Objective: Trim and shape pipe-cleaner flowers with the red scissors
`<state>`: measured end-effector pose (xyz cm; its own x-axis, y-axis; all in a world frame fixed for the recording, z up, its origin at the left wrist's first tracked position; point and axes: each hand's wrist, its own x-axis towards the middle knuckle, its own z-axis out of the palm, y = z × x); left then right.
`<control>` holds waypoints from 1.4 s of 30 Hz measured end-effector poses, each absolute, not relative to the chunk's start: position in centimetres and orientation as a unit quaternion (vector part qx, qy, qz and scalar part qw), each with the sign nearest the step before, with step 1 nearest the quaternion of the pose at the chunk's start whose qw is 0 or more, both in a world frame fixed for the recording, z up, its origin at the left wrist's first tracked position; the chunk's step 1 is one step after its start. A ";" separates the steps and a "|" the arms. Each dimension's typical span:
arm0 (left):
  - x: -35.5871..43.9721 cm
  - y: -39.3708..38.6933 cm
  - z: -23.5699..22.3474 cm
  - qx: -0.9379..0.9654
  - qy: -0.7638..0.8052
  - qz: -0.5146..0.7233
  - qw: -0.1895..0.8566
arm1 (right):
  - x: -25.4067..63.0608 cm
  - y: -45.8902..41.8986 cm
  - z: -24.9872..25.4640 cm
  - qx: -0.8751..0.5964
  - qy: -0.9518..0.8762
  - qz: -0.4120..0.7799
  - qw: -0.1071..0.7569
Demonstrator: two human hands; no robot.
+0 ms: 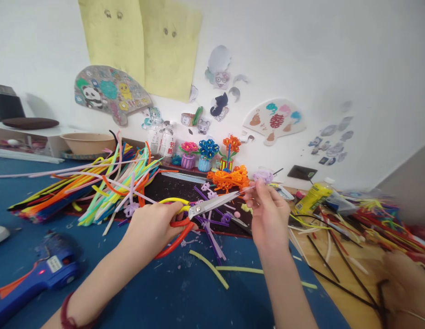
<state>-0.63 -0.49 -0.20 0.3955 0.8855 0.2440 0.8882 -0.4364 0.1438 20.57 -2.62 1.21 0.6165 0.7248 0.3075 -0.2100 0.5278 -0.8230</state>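
1. The left hand is clamped around the handles of the scissors, their blades pointing at the right hand.
2. The right hand's fingers pinch together on the lilac flower, held up toward the far edge of the bench.
3. Three potted flowers line that edge.
4. The glue gun lies toward the near left corner.

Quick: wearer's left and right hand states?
Left hand: closed, holding scissors by the handles.
Right hand: closed, pinching a lilac looped piece.
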 end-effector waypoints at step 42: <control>-0.2 -1.1 1.0 -0.792 -0.567 -0.226 -0.008 | 20.6 -2.7 1.4 -0.390 -0.313 0.290 0.816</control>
<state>-0.24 -1.10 1.04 0.2546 0.9017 0.3494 0.8944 -0.3569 0.2694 20.61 -2.73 1.37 0.6359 0.7176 0.2842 -0.2290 0.5271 -0.8183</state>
